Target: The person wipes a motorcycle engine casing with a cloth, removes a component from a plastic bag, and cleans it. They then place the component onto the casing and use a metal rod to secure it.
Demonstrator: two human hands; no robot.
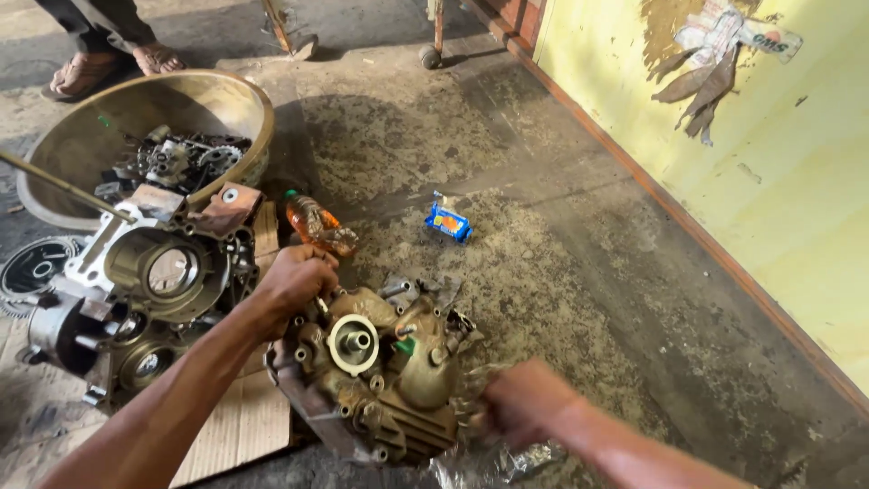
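The engine case (pixel 376 371) lies on the floor (pixel 561 272), its long axis running from 10 to 4 o'clock. The left hand (pixel 294 281) is closed on its 11 o'clock edge. The right hand (pixel 520 403), blurred, presses at the 4 o'clock end; its grip cannot be told.

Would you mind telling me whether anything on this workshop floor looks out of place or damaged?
Yes. A crushed orange plastic bottle and a small blue packet lie as litter on the stained floor, beyond the grimy engine case that the left hand grips. On the yellow wall, paint has flaked away.
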